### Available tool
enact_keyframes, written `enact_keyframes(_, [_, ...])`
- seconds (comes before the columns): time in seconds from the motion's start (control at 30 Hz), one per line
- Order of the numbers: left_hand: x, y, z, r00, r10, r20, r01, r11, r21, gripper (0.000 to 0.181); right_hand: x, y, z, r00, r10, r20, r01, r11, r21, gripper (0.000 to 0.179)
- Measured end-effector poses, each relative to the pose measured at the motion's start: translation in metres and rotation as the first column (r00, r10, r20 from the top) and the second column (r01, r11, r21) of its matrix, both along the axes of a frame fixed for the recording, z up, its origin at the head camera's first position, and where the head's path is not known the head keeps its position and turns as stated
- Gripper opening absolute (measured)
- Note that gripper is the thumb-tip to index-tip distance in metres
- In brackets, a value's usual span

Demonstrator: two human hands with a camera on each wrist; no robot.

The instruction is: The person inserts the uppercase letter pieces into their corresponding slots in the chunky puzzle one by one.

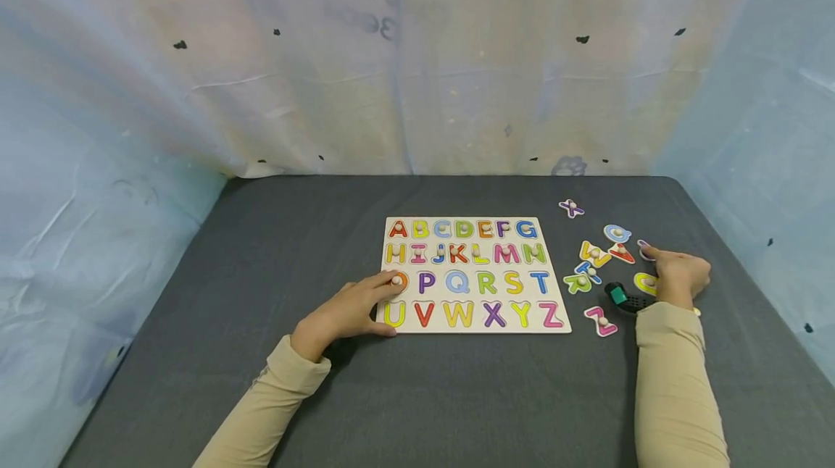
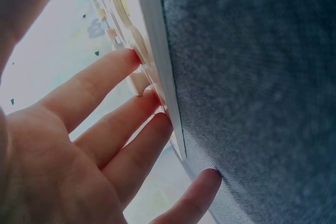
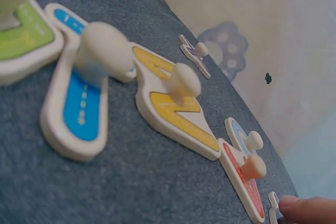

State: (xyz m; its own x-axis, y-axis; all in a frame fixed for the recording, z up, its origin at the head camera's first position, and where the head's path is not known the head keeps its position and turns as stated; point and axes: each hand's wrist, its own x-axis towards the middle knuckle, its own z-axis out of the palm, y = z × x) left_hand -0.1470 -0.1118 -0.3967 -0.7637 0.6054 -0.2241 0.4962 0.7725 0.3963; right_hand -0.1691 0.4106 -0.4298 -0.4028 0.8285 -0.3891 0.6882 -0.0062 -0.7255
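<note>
The wooden alphabet board [image 1: 479, 332] lies flat on the dark cloth. My left hand [image 1: 349, 312] rests at its left edge, fingers extended over the O piece [image 1: 403, 282] and thumb by the lower edge. Its fingertips [image 2: 131, 59] touch the board's rim in the left wrist view. Far to the right, my right hand [image 1: 681, 276] pinches a purple letter piece [image 1: 644, 251], mostly covered by the fingers. Beside it lie a red V piece [image 3: 241, 179], a light blue Q piece [image 1: 616, 234] and a yellow W piece [image 3: 181, 121].
A blue T piece [image 3: 84, 106] and a green R piece [image 1: 577, 283] lie left of the cluster. A purple X piece [image 1: 571, 209] is farther back, a pink Z piece [image 1: 601, 322] nearer. A yellow piece [image 1: 644, 282] sits by the right wrist. Curtains surround the table.
</note>
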Motion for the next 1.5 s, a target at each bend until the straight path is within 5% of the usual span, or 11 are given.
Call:
enact_keyframes(0.4, [0.0, 0.0, 0.002, 1.0, 0.0, 0.011, 0.0, 1.0, 0.002, 0.077, 0.002, -0.011, 0.008, 0.987, -0.091, -0.13, 0.074, 0.989, -0.127, 0.044])
enact_keyframes(0.87, [-0.001, 0.0, 0.002, 1.0, -0.003, 0.011, 0.002, 1.0, 0.002, 0.077, -0.007, -0.039, 0.015, 0.976, 0.093, -0.197, -0.108, 0.992, -0.067, 0.038])
enact_keyframes(1.1, [-0.001, 0.0, 0.002, 1.0, -0.004, 0.013, 0.004, 1.0, 0.005, 0.077, -0.015, -0.069, 0.026, 0.953, 0.195, -0.233, -0.204, 0.979, -0.013, 0.033])
enact_keyframes(1.33, [-0.001, 0.001, 0.002, 1.0, -0.005, 0.006, 0.005, 1.0, 0.008, 0.077, -0.025, -0.101, 0.033, 0.926, 0.316, -0.207, -0.32, 0.947, 0.015, 0.004])
enact_keyframes(1.5, [0.0, 0.0, 0.001, 1.0, -0.005, 0.0, 0.005, 1.0, 0.003, 0.077, -0.029, -0.124, 0.039, 0.894, 0.385, -0.228, -0.39, 0.92, 0.024, 0.023])
